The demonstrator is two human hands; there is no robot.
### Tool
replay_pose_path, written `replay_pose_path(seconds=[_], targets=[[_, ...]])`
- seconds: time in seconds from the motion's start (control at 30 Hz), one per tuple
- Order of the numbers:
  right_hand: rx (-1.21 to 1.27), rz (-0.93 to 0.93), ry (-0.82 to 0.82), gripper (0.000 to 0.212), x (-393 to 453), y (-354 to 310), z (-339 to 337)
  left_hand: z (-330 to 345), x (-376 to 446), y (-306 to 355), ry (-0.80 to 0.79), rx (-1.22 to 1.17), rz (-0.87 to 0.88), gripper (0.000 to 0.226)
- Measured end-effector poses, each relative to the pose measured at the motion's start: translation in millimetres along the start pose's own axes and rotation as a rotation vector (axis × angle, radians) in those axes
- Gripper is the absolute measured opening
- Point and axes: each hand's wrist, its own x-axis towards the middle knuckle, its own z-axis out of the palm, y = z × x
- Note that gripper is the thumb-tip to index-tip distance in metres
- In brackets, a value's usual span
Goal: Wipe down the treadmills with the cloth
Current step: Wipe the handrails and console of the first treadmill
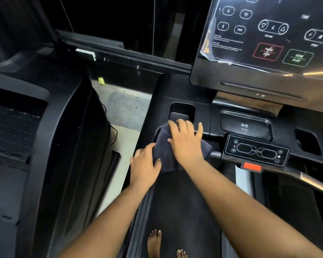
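Dim gym, black treadmill [177, 86]. Dark cloth [162, 146] lies on left console edge. Right hand [185, 142] presses it flat, fingers straight; left hand [145, 164] pinches near corner. Advise firm, overlapping strokes.

Person, seen from a head-worn camera.
- Left hand [145, 164]: bare, no glove, ring or watch.
- Right hand [186, 141]: bare, no glove, ring or watch.
- Left forearm [108, 218] and right forearm [246, 207]: bare to the bottom edge; no sleeve shows.
- Feet [154, 243]: bare, toes showing; nails look painted, colour hard to tell.
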Motion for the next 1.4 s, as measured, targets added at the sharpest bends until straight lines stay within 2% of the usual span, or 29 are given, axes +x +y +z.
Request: replay_pose_path(seconds=[0.07,0.13,0.27,0.4,0.43,0.47,0.57,0.63,0.7,0.8,0.83,0.9,0.97,1.03,1.1,1.2,1.27,1.33,1.4], targets=[[0.029,-0.057,-0.088,0.057,-7.6,-14.9,17.9,9.7,-3.9,-10.9,-0.017,0.214,-0.031,0.072],[0.131,-0.054,-0.227,0.056,-27.1,-19.7,40.2,18.5,-5.6,-25.3,-0.110,0.247,-0.033,0.081],[0.005,-0.190,-0.292,0.087,-27.7,-8.2,54.5,24.5,2.6,-36.6,-0.221,0.279,0.038,0.100],[0.148,-0.235,-0.669,0.101,29.5,0.5,41.6,22.9,2.0,-38.1,-0.259,0.280,0.042,0.121],[0.156,-0.245,-0.684,0.102,33.3,0.1,42.2,23.1,0.6,-39.7,-0.258,0.279,0.049,0.123],[0.131,-0.243,-0.652,0.101,28.7,-1.6,42.7,22.6,0.2,-40.4,-0.256,0.274,0.056,0.124],[-0.123,-0.235,-0.413,0.096,-19.1,-7.2,52.5,22.9,0.4,-41.1,-0.255,0.293,0.067,0.121],[-0.199,-0.224,-0.331,0.091,-33.1,-7.6,58.6,21.9,2.0,-38.7,-0.263,0.307,0.069,0.121],[-0.112,-0.223,-0.393,0.081,-9.8,-4.5,54.3,20.1,3.6,-36.4,-0.270,0.292,0.064,0.121],[0.077,-0.248,-0.651,0.071,34.2,-1.2,41.9,17.8,6.3,-35.7,-0.275,0.284,0.049,0.124],[0.102,-0.252,-0.667,0.070,36.0,-0.5,40.9,17.4,6.3,-35.8,-0.275,0.283,0.046,0.124],[0.041,-0.231,-0.550,0.072,15.4,0.8,44.8,18.8,2.9,-36.6,-0.275,0.284,0.050,0.124],[-0.129,-0.202,-0.395,0.075,-18.7,-2.0,53.9,20.2,1.3,-36.9,-0.274,0.298,0.064,0.122],[-0.163,-0.200,-0.360,0.076,-23.1,-2.5,57.9,20.4,3.4,-37.2,-0.272,0.299,0.062,0.121],[-0.059,-0.241,-0.472,0.072,6.4,3.2,49.9,20.0,6.4,-36.3,-0.263,0.293,0.049,0.123],[0.097,-0.238,-0.732,0.067,38.3,10.5,35.5,19.6,4.8,-35.1,-0.279,0.289,0.038,0.123],[0.073,-0.240,-0.657,0.068,25.6,10.8,36.3,19.6,1.2,-34.9,-0.270,0.283,0.035,0.122],[-0.069,-0.233,-0.448,0.072,-3.5,11.6,43.8,19.1,2.6,-34.6,-0.269,0.305,0.050,0.119],[-0.123,-0.238,-0.390,0.077,-15.3,13.8,50.0,19.1,5.0,-34.4,-0.279,0.312,0.048,0.118]])
